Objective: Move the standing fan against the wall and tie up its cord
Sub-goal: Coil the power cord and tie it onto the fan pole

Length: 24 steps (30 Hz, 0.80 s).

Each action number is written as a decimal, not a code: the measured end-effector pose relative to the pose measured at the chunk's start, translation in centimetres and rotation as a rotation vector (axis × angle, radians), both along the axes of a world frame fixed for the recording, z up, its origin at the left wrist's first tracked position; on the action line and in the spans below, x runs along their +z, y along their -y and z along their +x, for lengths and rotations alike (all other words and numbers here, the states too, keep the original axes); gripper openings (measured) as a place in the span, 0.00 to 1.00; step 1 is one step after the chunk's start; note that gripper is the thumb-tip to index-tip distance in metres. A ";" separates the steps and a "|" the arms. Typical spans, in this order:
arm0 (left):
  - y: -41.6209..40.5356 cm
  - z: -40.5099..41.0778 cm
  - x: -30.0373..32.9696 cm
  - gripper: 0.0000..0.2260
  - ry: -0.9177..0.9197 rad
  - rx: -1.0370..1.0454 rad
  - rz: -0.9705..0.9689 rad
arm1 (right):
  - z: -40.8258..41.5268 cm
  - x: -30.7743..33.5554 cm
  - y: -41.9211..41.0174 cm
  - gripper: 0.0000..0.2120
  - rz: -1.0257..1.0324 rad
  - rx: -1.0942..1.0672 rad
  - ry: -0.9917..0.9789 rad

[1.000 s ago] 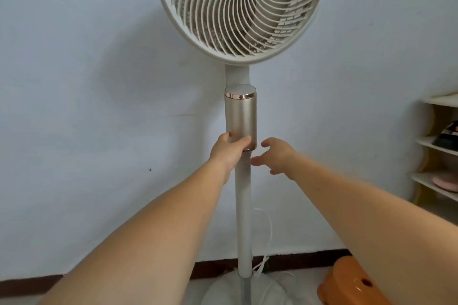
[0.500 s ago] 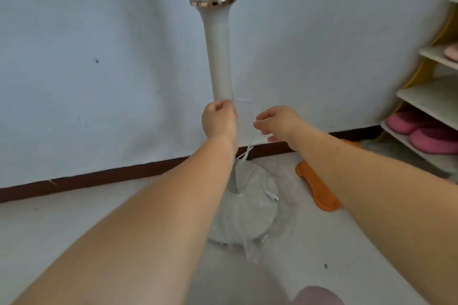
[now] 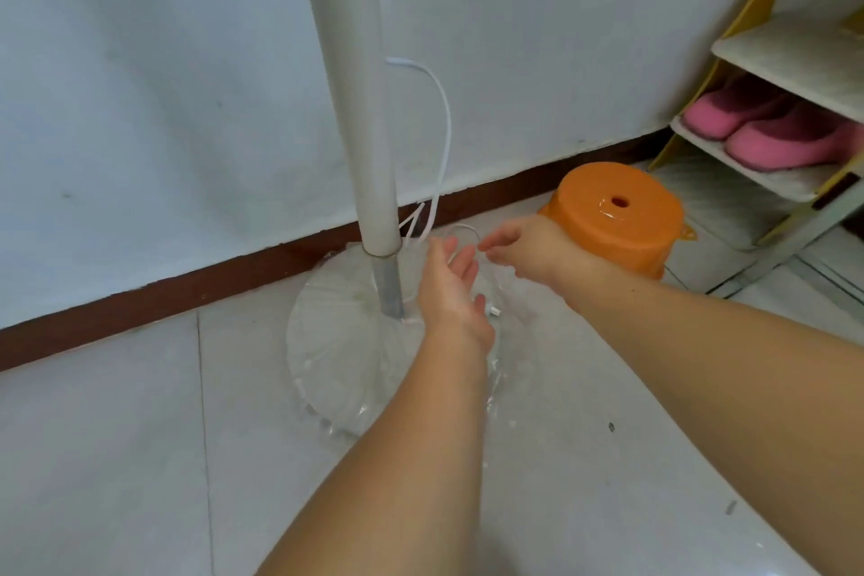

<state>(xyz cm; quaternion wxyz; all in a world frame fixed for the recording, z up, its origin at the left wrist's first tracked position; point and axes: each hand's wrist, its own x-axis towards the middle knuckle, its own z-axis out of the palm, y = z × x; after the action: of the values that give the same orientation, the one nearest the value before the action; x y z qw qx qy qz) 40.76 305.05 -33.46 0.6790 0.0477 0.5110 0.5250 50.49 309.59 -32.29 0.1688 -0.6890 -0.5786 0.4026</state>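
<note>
The standing fan's white pole (image 3: 355, 98) rises out of the top of the view from its round base (image 3: 336, 341), which is wrapped in clear plastic and sits on the floor close to the wall (image 3: 140, 84). A thin white cord (image 3: 444, 126) loops off the pole's right side and falls in loose strands onto the base. My left hand (image 3: 451, 290) hovers open, palm up, just right of the pole foot, amid the cord strands. My right hand (image 3: 523, 248) is beside it, fingers apart, fingertips close to a cord loop. Neither hand clearly grips the cord.
An upturned orange plastic stool (image 3: 617, 210) stands on the floor right of the base, near the wall. A shoe rack (image 3: 785, 56) with pink slippers (image 3: 776, 131) fills the right edge. A dark red skirting strip (image 3: 140, 309) runs along the wall's foot. Pale tiles cover the floor.
My view and both hands have dropped from the fan's gold neck down the pole to the base. The left hand has let go of the pole and opened beside the cord.
</note>
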 end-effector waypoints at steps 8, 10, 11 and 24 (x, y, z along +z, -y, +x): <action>-2.4 -1.7 -6.1 0.10 -0.071 -0.100 -0.104 | -1.4 -6.6 -0.9 0.10 0.092 -0.144 0.055; -3.6 -1.8 -7.8 0.05 -0.118 -0.107 -0.128 | -1.9 -8.9 -1.6 0.09 0.109 -0.164 0.043; -4.0 -1.7 -8.6 0.05 -0.135 -0.100 -0.147 | -2.1 -10.0 -2.0 0.09 0.119 -0.173 0.040; -5.4 -1.3 -12.0 0.16 -0.323 -0.093 -0.138 | -3.7 -17.3 -5.5 0.14 0.122 -0.082 0.324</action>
<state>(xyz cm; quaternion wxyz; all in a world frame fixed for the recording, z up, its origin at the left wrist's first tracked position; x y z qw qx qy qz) 39.47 310.50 -45.50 0.6133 0.1080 0.6454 0.4423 46.76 315.07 -49.60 0.1312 -0.7563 -0.5929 0.2434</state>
